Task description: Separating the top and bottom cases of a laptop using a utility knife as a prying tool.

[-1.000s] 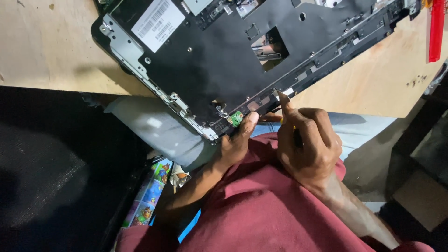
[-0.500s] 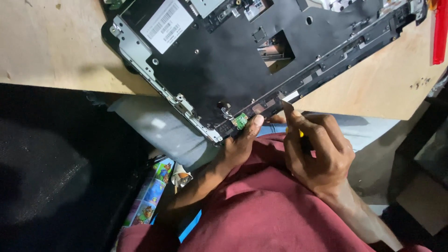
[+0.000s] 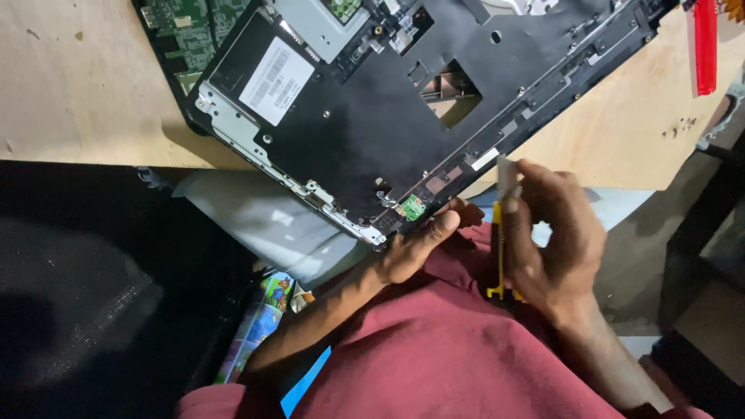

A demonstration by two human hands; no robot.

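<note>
Black casing: an opened laptop base lies bottom-up on the plywood desk, its near corner jutting past the desk's front edge above the person's lap.
Circuit board: green, partly covered, at the desk's far edge behind the laptop base.
Small green board: a little square part sits in the overhanging near corner of the casing.
Left hand: the left hand supports that corner from below; the thumb presses just beside the small green board, the other fingers are hidden under the casing.
Right hand: the right hand is closed around a yellow-handled tool, held upright, tip close to the casing's front rim. Whether the tip touches cannot be told.
Step in hand: judged to be work on the front rim, near the small green board, with the tool being brought to it.
Next move calls for: a steady left-hand brace and a fine, light placement of the tip, as the parts are small.
Other items: red strip at the desk's right edge; colourful packet below, by the lap.
</note>
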